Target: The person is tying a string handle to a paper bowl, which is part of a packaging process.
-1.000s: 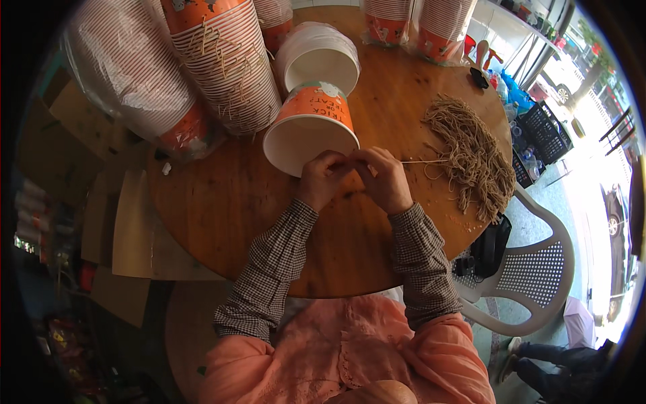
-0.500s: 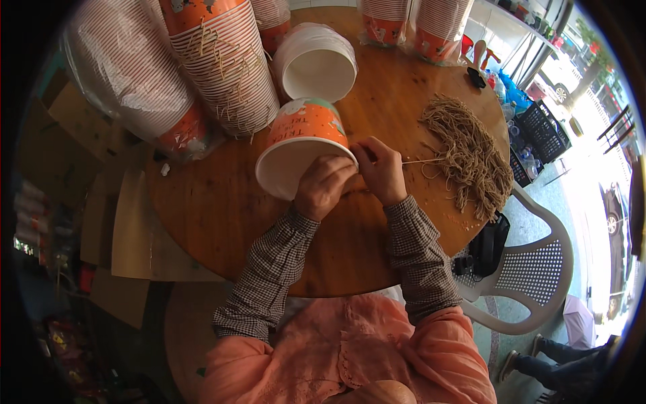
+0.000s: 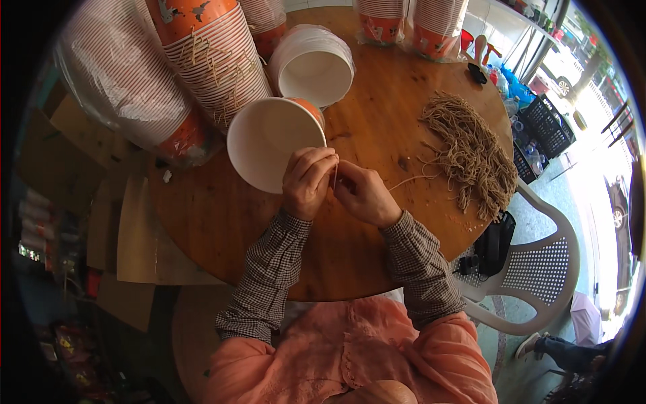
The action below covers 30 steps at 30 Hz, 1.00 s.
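Note:
A white-lined orange paper bucket (image 3: 269, 145) lies tipped on the table, its open mouth turned toward me. My left hand (image 3: 307, 180) is closed at the right side of its rim, fingertips pinched together. Close beside it, my right hand (image 3: 366, 192) has thumb and forefinger pinched on a thin length of twine (image 3: 334, 178). The fingertips of both hands nearly meet, and they partly hide the rim and the twine's end. A loose strand trails from behind my right hand toward a tangled heap of tan twine (image 3: 469, 153) on the table's right.
Tall stacks of nested paper buckets (image 3: 214, 64) stand at the back left, some in clear plastic. Another white bucket (image 3: 315, 74) lies behind the one at my hands. More wrapped stacks (image 3: 439, 27) are at the back. A plastic chair (image 3: 538, 269) stands right of the round wooden table (image 3: 336, 269).
The bucket has turned so its mouth faces me more, and it has shifted left. My hands have moved slightly left; the twine beyond my right hand has gone from taut to slack.

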{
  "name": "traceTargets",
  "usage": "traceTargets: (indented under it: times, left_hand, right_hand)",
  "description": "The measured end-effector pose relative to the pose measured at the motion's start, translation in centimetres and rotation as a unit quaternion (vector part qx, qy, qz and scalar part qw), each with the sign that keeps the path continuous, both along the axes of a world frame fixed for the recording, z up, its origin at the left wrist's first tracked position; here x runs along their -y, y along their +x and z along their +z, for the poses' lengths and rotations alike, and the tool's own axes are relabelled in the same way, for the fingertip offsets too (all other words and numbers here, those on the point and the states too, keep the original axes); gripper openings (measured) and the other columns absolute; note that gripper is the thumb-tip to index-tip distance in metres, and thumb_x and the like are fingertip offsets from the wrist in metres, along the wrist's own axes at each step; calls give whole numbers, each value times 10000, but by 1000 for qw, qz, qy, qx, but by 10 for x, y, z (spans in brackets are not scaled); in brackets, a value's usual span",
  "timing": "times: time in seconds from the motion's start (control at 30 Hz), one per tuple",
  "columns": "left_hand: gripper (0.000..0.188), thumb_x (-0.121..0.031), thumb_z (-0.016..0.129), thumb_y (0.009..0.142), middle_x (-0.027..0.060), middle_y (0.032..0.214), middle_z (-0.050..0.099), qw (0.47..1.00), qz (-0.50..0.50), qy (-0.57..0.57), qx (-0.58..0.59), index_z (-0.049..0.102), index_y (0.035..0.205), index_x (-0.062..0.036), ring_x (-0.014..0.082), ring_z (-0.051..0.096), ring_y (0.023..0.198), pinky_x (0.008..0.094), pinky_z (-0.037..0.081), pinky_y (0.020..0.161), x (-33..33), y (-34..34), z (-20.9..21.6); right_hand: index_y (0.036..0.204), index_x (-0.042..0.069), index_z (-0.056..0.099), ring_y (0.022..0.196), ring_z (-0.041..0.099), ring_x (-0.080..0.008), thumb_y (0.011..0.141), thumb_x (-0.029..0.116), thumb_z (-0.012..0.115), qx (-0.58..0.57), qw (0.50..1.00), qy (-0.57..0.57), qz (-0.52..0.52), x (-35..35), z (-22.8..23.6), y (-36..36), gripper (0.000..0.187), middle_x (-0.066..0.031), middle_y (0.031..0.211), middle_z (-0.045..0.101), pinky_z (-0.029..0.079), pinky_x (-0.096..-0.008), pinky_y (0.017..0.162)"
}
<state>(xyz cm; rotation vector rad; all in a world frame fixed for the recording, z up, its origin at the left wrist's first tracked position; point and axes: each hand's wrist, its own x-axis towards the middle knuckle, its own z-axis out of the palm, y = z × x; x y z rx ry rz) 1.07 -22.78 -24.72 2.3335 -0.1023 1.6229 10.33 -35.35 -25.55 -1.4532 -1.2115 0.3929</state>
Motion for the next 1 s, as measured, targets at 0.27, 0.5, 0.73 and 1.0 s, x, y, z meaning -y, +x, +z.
traceTargets:
  times: [0.27,0.5,0.73,1.0]
  left_hand:
    - [64,-42,671,874,82,872,660,973,-74,-201,-88,646,925,-14,195,645,804,295,525,715,1,-16,34]
    - [123,-76,649,910,52,895,680,897,-192,-287,-277,634,1014,-13,100,638,808,236,519,741,17,-52,72]
    - [300,-54,643,912,60,933,682,769,-299,-412,-387,539,1185,13,96,643,877,223,525,795,39,-54,89]
    - [313,-72,659,906,63,934,685,693,-289,-511,-419,543,1182,19,99,643,894,229,536,813,61,-40,95]
  right_hand:
    - [1018,-20,655,635,562,-55,938,95,593,-54,994,66,-64,24,32,-1,153,-7,698,593,482,-220,588]
    - [963,-11,665,756,560,-76,860,41,686,113,990,73,47,55,75,9,117,-38,875,597,469,-240,658]
    - [993,-19,650,814,581,-98,868,64,665,-115,991,74,3,80,64,16,151,-32,875,620,484,-247,736]
    - [979,20,688,917,609,-210,781,59,747,96,990,77,-74,124,77,3,210,-93,938,631,477,-315,829]
